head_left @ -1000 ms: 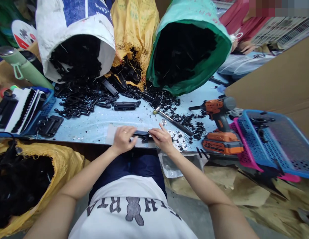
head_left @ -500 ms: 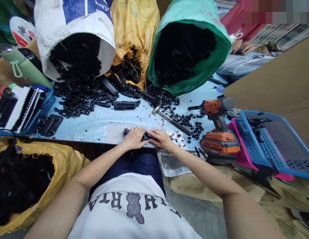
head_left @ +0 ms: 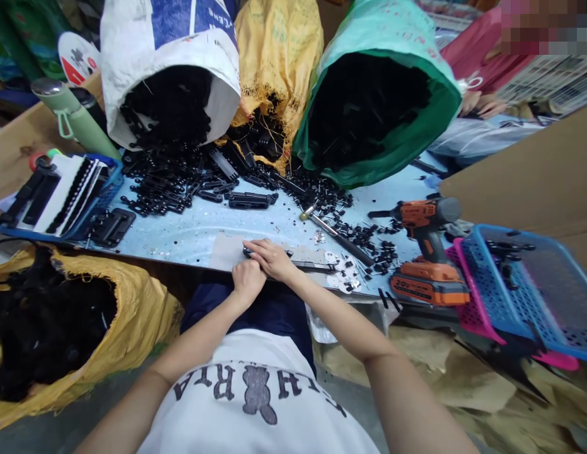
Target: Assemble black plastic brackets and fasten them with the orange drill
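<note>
One black part (head_left: 246, 252) in work at the bench's (head_left: 184, 234) near edge, over a pale sheet (head_left: 222, 251), mostly covered by both hands, only bits of its ends showing. Right hand (head_left: 270, 258): fingers together, slightly bent, closed over the black part from above, thumb hidden. Left hand (head_left: 249, 281): fist-like, fingers curled, meeting the right hand's fingertips; cannot tell whether it grips anything. Progress: this piece looks partway, a judgement only, since joints and fastenings are hidden. Possibly done: a long black assembly (head_left: 249, 200) lying behind the hands, though it could equally be waiting. Plenty left by the look of it: heap of black links (head_left: 165, 183), scattered small pins (head_left: 385, 249), white discs (head_left: 343, 268) right of the hands, plus dark stock in the white sack (head_left: 227, 82) and green sack (head_left: 369, 173). Hammer (head_left: 340, 238) and drill (head_left: 428, 243) lie untouched, blue basket (head_left: 558, 284) holds just a few black pieces
</note>
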{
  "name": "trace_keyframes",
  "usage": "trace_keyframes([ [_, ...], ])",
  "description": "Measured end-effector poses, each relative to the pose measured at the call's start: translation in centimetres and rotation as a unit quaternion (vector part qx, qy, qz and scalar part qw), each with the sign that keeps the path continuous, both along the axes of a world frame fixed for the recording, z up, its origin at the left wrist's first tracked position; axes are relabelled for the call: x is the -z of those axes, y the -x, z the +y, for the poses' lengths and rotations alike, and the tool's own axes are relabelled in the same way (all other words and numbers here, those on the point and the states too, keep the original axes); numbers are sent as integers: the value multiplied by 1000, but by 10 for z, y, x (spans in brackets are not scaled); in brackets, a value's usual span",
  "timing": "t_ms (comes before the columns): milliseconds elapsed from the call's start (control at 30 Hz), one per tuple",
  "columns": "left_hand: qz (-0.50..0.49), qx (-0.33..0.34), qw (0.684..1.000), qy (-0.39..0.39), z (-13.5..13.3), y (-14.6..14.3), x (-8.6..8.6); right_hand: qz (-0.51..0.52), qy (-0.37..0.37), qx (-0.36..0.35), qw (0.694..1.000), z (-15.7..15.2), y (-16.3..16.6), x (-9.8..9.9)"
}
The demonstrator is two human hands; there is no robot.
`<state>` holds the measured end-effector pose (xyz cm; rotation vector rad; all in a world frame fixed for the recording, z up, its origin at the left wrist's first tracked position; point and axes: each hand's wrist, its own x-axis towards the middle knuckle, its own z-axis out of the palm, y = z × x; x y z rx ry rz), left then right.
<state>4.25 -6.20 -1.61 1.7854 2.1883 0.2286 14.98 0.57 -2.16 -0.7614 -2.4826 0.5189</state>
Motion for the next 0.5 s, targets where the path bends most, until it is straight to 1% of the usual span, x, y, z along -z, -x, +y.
trace_keyframes([
  [67,-12,-1,1000,2,3,0,0,-6,15,-1,1000,0,-2,0],
  [167,-19,27,999,-12,1,7,2,-32,32,22,999,-2,-2,0],
  [267,-13,32,999,-14,-2,14,4,-68,36,59,995,-5,-1,1],
  [500,19,53,998,-31,-4,23,8,-113,33,87,989,-9,10,-2],
])
